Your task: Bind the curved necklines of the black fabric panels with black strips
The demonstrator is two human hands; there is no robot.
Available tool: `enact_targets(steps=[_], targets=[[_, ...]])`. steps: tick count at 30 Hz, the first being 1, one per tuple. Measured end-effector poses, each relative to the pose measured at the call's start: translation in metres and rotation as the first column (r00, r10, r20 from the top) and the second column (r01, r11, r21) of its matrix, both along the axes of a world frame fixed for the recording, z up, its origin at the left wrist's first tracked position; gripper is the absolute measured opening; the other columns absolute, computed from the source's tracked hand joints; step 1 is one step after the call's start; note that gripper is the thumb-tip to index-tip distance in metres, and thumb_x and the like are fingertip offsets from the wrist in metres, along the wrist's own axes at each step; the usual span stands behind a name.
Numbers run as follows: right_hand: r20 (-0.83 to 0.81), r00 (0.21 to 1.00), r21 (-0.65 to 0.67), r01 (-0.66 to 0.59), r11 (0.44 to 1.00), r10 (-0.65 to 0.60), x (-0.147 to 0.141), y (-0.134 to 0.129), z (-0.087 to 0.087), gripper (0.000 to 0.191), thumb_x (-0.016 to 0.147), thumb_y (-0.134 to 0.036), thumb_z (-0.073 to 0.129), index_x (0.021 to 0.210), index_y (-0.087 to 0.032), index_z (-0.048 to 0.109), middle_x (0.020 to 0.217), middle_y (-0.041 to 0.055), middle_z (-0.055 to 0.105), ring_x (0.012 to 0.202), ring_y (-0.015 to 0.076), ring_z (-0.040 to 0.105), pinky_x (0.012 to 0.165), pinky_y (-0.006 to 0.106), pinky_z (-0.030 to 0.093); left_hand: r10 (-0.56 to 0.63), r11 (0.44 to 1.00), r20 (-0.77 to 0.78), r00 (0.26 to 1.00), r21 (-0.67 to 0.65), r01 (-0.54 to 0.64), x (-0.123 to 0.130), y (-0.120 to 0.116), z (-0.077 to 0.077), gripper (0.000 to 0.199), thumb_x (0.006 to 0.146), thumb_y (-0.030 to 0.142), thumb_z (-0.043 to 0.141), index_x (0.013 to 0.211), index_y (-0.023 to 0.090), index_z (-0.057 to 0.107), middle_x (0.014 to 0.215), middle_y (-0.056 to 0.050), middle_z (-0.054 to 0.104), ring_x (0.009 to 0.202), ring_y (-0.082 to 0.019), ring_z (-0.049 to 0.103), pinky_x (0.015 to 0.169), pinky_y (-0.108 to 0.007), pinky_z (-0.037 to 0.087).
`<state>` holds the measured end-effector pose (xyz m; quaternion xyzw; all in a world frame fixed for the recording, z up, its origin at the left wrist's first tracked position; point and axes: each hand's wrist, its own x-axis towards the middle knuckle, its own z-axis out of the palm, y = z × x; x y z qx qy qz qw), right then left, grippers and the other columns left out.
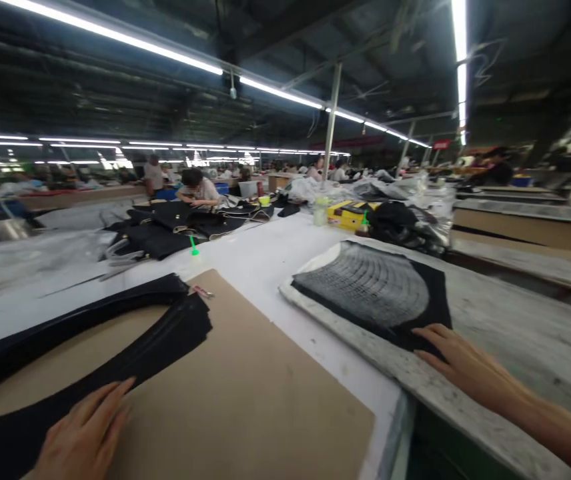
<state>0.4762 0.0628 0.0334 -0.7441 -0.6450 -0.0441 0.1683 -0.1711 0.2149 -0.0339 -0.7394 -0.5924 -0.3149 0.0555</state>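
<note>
A black curved fabric piece [165,340] with an oval opening lies on a brown board [245,387]. My left hand [88,427] rests at this fabric's lower edge, fingers stretched and fairly close together, grasping nothing visible. To the right, a black panel [438,293] with a grey grid-like pattern lies flat on a pale padded surface [505,320]. My right hand [458,357] lies over the panel's near right corner with its fingers extended and slightly apart. Small red-handled snips [201,291] sit at the board's far corner.
Green-nozzled bottles [194,247] stand on the white table [260,257]. Black fabric pieces [165,227] are piled at the back left, near a person [200,190] bending forward. A yellow box [350,215] and a dark bundle [400,223] stand behind the panel.
</note>
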Motion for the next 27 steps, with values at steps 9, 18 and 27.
enact_targets(steps=[9,18,27], targets=[[0.144,0.981,-0.078,-0.117,0.99,0.127,0.001,-0.017,0.01,0.037,0.098,-0.04,0.039,0.124,-0.02,0.056,0.113,0.0125,0.058,0.095,0.0256,0.062,0.078,0.038,0.052,-0.744,0.659,0.028,0.667,-0.131,0.74,0.291,-0.042,0.078,0.043,0.09,0.013,0.038,0.128,0.025,0.056,0.124,-0.005,0.061,0.115,-0.02,0.054,0.103,-0.037,0.045],[0.132,0.958,-0.091,-0.244,0.965,0.254,0.016,0.005,0.017,0.012,0.088,-0.018,0.05,0.095,-0.02,0.059,0.092,0.0063,0.057,0.082,0.0226,0.059,0.066,0.032,0.046,-0.877,0.467,-0.007,0.48,-0.249,0.849,0.444,-0.041,0.083,0.052,0.089,0.014,0.044,0.141,0.015,0.041,0.128,-0.009,0.06,0.126,-0.025,0.043,0.107,-0.042,0.039],[-0.233,0.961,-0.019,-0.16,0.987,0.151,0.026,0.013,0.017,0.012,0.078,-0.011,0.051,0.071,-0.021,0.053,0.073,-0.0022,0.058,0.065,0.0142,0.055,0.06,0.026,0.041,-0.853,0.507,-0.035,0.521,-0.295,0.81,0.458,-0.043,0.066,0.051,0.091,0.014,0.041,0.142,0.017,0.039,0.125,-0.006,0.062,0.126,-0.025,0.04,0.106,-0.042,0.035]])
